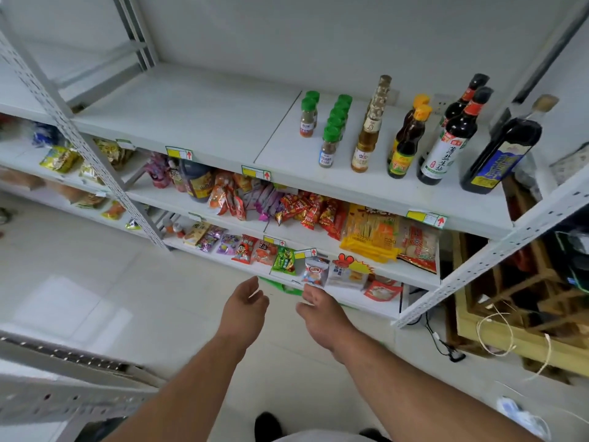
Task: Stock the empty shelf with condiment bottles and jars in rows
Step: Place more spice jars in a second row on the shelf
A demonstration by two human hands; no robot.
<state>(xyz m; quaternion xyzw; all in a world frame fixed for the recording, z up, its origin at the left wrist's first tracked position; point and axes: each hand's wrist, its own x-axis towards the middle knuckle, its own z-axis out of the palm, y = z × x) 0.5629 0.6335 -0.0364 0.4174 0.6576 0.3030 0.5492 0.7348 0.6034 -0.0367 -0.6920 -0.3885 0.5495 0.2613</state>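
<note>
Both hands low, at 6 o'clock of the shelf (204, 132); left hand (245, 303) loosely spread, holding nothing; right hand (320, 309) likewise relaxed, nothing held; condiment bottles (411, 138) upright in rows at 2 o'clock, shelf's right half.

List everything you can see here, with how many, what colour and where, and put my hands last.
top shelf: one, white, left part bare
green-capped spice jars: about seven, two rows, top shelf middle
clear bottles of pale oil: one row, count unclear, right of the jars
orange-capped dark bottles: two, further right
white-labelled soy sauce bottles: two, dark, red necks
blue-labelled dark bottle: one, far right
snack packets: many, mixed colours, two lower shelves
wooden crate: one, yellowish, floor right
left hand: open, empty, low before the shelves
right hand: open, empty, beside the left
</note>
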